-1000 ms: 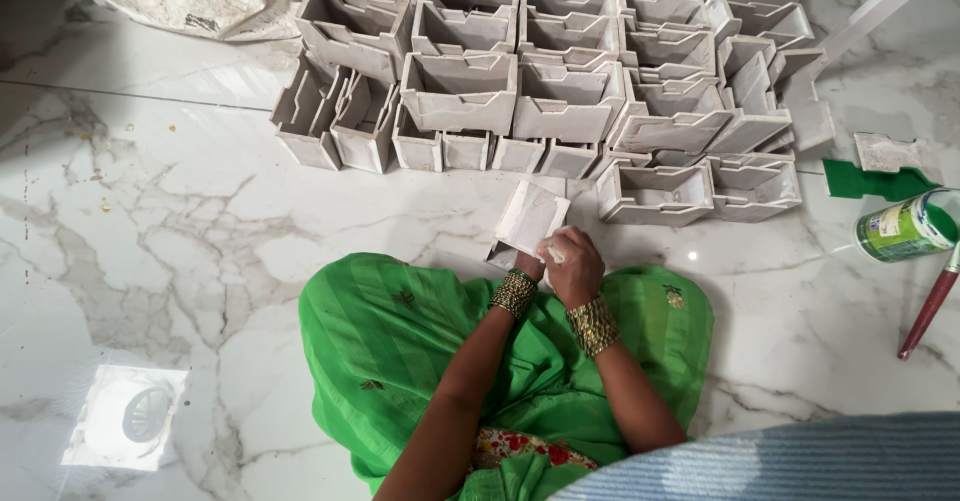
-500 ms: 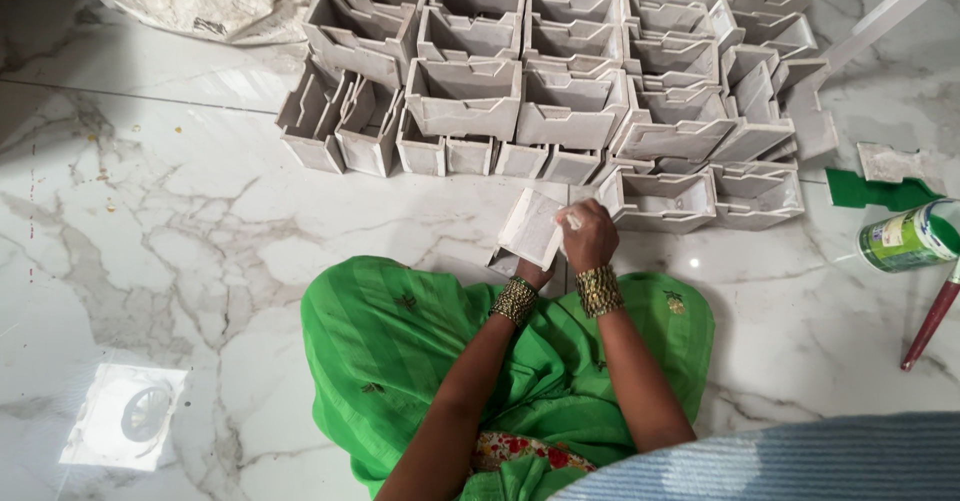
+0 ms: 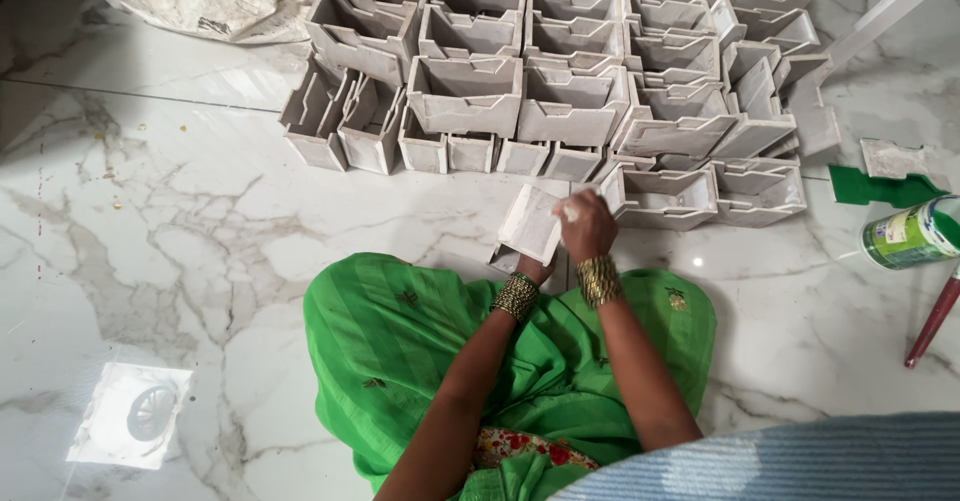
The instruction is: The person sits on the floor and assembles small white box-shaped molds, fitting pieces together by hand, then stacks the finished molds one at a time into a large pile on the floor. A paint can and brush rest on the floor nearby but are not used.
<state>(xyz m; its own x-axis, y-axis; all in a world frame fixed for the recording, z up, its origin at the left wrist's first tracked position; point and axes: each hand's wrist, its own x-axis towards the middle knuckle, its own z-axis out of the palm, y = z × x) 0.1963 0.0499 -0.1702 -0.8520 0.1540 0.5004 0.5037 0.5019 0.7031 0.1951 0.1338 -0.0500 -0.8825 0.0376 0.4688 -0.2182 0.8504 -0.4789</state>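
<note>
Right hand [image 3: 586,226] pinches a flat grey panel [image 3: 531,223] – left hand [image 3: 532,266] grips it beneath – stacked grey trays [image 3: 520,91] just ahead, green tin [image 3: 912,233] well right.

One green can [image 3: 912,233], two bangled hands [image 3: 586,225]

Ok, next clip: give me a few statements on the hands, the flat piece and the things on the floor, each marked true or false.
1. The left hand holds a flat pale panel from below. True.
2. The right hand rests on the green can. False: it is at the panel's right edge; the can lies apart, far right.
3. Grey box-shaped pieces stand in rows on the marble floor. True.
4. The red-handled tool lies on the green cloth. False: it lies on the floor beside the can.
</note>
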